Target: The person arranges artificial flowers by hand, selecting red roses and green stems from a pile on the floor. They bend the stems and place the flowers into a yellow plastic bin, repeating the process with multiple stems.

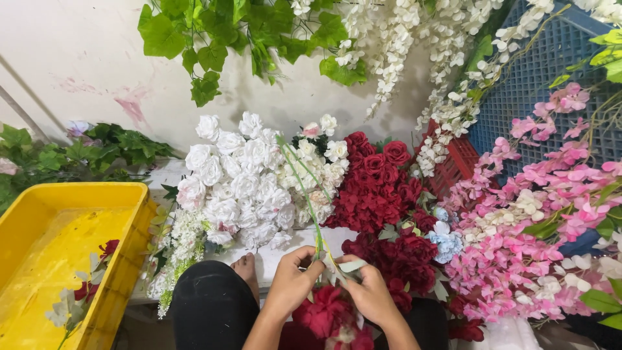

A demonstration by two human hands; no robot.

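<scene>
- Green stems (pixel 299 174), thin and long, rise up and away from my two hands, which meet low in the middle of the view.
- My left hand (pixel 293 277) is pinched around the base of the stems, thumb and fingers closed on them.
- My right hand (pixel 371 293) sits touching the left one, its fingers closed on a pale green leaf (pixel 350 265) at the same base.
- Just under both hands is a red flower (pixel 322 312), partly hidden by my wrists; I cannot tell whether it joins the stems.
- Beyond the left hand lies a heap of white roses (pixel 241 180), with the stems crossing in front of it.
- Beyond the right hand is a heap of dark red roses (pixel 376 181), and more of them lie just beside that hand.
- Further out on the right-hand side are sprays of pink blossoms (pixel 551 188) against a blue crate (pixel 538 78).
- Well out on the left-hand side stands a yellow tub (pixel 123 246) with a few loose flowers in it.
- My knee (pixel 210 304), in black cloth, is near the left forearm.
- White blossom strands (pixel 402 39) and green leaves (pixel 214 32) hang above everything.
</scene>
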